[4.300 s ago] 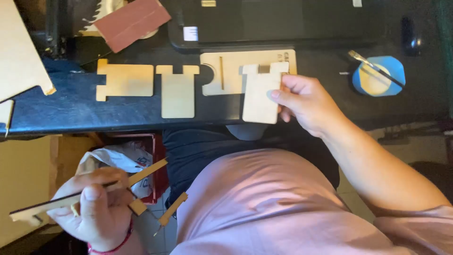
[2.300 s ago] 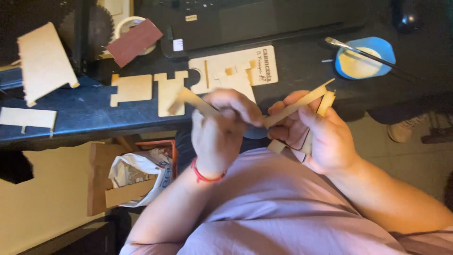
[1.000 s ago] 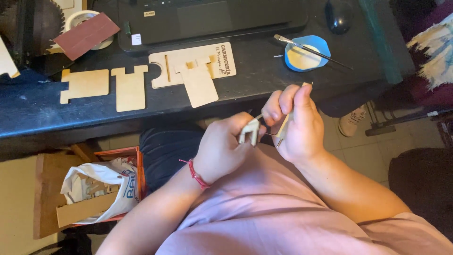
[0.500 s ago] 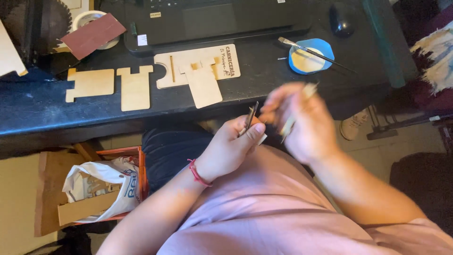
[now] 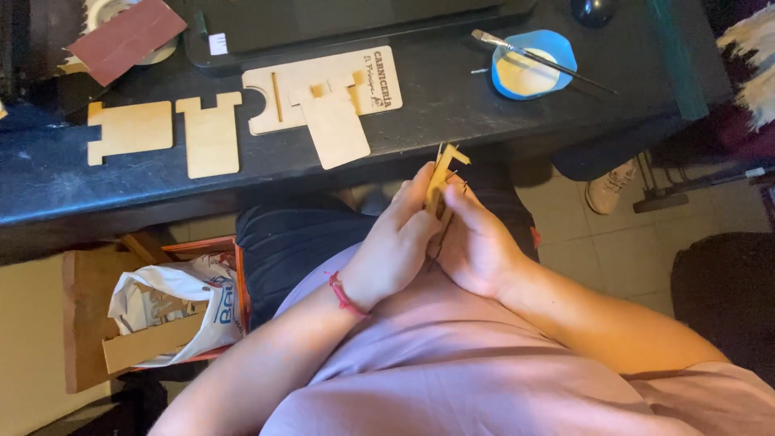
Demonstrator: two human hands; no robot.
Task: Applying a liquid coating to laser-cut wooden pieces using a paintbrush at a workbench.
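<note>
Both hands meet over my lap, just below the front edge of the dark table [image 5: 452, 121]. My left hand [image 5: 394, 252] and my right hand [image 5: 476, 242] press together around thin laser-cut wooden strips [image 5: 441, 173], which stick up between the fingertips. The lower parts of the strips are hidden between the palms. A red cord bracelet [image 5: 343, 295] circles the left wrist. On the table above lie flat plywood pieces: a notched panel [image 5: 129, 129], a T-shaped panel [image 5: 211, 136], a larger slotted board [image 5: 319, 81] and a small panel [image 5: 337, 131] lying over it.
A blue dish [image 5: 533, 64] with a brush [image 5: 542, 58] across it sits at the table's right. A reddish-brown sanding sheet [image 5: 125, 36] lies at far left, a dark laptop [image 5: 339, 20] behind. Below left stands a box [image 5: 89, 323] with a plastic bag [image 5: 178, 299] of scraps. A shoe [image 5: 609, 187] rests on the tiled floor.
The left hand brought the strips up from beside the box. The right hand let go of the panel on the table. Both hands now clasp the strips together.
</note>
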